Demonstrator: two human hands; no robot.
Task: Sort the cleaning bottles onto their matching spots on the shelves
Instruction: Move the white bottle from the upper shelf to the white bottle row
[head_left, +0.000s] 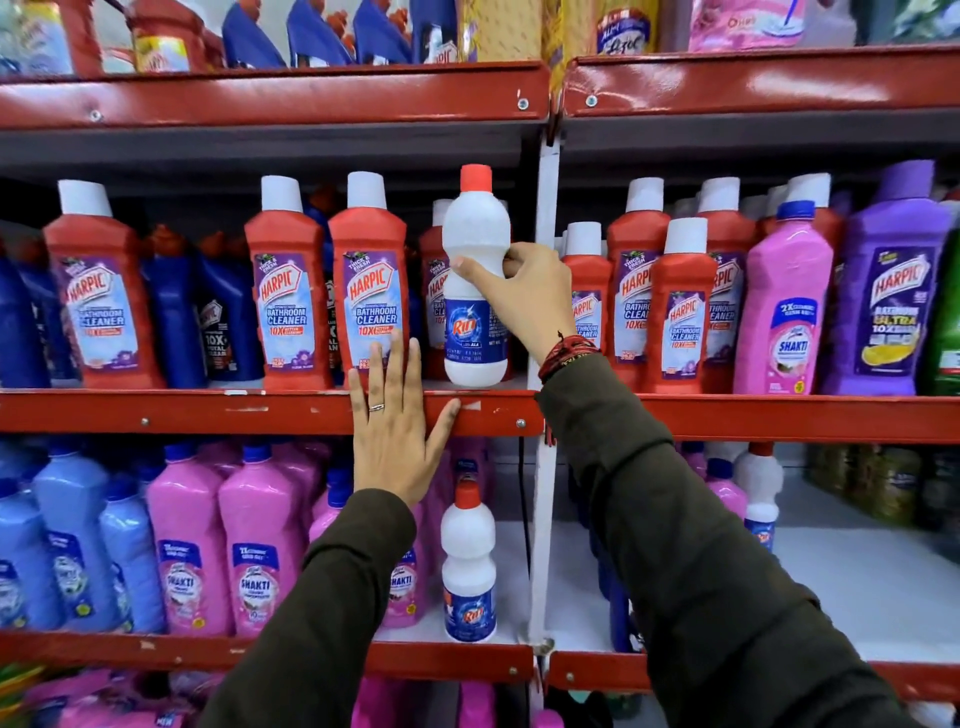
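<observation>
Right hand (524, 306) has its fingers (470, 270) wrapped round the white Rin bottle (475, 291) at frame centre, among red Harpic bottles (369, 280). Left hand (395, 431) lies flat and empty on the shelf edge (208, 410). Looks mid-pickup; it probably belongs beside the matching Rin bottle (467, 566) below.

White post (546, 291) upright between bays. Black cable (523, 493) hanging just left of it, lower down. Yellow packets (506, 28) top middle; pink pouch (748, 21) to their right.
</observation>
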